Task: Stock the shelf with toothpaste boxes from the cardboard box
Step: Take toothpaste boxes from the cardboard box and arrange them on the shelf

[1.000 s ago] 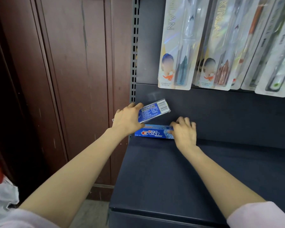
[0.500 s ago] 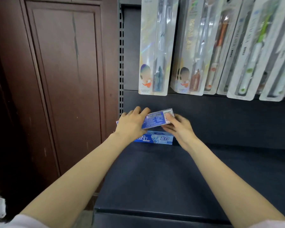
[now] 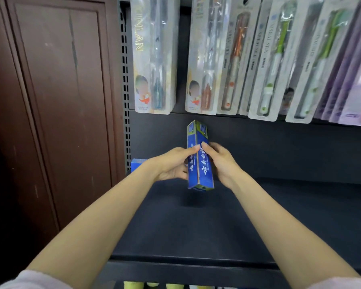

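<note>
Both hands hold one blue toothpaste box [image 3: 200,161] upright above the shelf [image 3: 196,222], near its back edge and left of centre. Left hand [image 3: 172,163] grips the box from the left, thumb tip pressed on the front face and fingers curled behind; right hand [image 3: 221,160] grips it from the right, thumb beside the left thumb and fingers wrapped round the far side. Its lower end hangs clear of the shelf, casting a shadow beneath. A second box [image 3: 138,163] lies at the shelf's back left corner, mostly hidden behind the left wrist. Toothbrush packs [image 3: 154,59] hang in a row above the back edge. A brown door [image 3: 56,101] stands left of the shelf.
</note>
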`<state>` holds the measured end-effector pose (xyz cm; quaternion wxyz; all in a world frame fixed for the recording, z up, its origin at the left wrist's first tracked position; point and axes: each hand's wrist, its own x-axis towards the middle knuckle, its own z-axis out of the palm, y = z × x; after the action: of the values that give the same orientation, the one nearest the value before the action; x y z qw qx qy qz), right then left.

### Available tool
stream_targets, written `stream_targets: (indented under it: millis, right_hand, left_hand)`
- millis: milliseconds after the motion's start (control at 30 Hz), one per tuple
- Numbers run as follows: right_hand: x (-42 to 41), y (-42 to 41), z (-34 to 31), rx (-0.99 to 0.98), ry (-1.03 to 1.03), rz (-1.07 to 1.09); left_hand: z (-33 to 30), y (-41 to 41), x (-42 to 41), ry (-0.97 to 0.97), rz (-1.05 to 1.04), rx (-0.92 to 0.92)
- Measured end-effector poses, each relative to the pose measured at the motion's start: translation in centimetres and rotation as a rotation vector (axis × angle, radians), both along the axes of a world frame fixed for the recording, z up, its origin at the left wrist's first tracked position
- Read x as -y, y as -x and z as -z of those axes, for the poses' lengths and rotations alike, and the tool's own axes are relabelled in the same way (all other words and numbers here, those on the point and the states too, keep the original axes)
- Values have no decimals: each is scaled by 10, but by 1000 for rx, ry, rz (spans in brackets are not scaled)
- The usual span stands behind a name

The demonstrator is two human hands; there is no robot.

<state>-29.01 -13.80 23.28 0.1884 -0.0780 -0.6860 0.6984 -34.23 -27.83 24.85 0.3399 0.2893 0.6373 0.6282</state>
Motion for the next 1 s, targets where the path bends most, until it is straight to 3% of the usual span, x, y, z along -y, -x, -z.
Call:
stream_targets:
  millis: [233, 300, 367, 433, 500, 567, 600, 633, 700, 767, 900, 1000]
  right_hand:
    - [-23, -16, 5, -64, 6, 65]
    - [-28, -17, 4, -97, 46, 84]
    - [-30, -17, 3, -102, -48, 157]
    - [-36, -22, -2, -85, -438, 332]
    - [-43, -29, -8, -97, -1011, 497]
    - [-49, -31, -15, -100, -1500, 453]
    - [-52, -28, -16, -45, -1622, 346]
    - [-53, -26, -18, 38, -1644, 231]
    - [-54, -24, -21, 188, -1474, 96]
    - [-61, -23, -20, 216, -1357, 120]
    - [-81, -11, -5, 264, -1388, 252]
    - [-90, 2, 7, 315, -1379, 244]
  left_hand:
    - [6, -10, -13, 80, -176, -188]
    - [7, -13, -20, 162, -180, -317]
    - [7, -12, -27, 188, -233, -476]
    - [6, -9, -31, 227, -284, -685]
    - [3, -6, -32, 326, -283, -899]
    - [0, -3, -33, 385, -256, -1026]
    - [0, 0, -34, 372, -250, -1033]
    - [-1, 1, -36, 337, -246, -1008]
    - [-3, 5, -38, 251, -278, -969]
    - [1, 15, -35, 253, -369, -1020]
    - [28, 38, -16, 476, -410, -976]
    - [49, 44, -15, 726, -413, -1087]
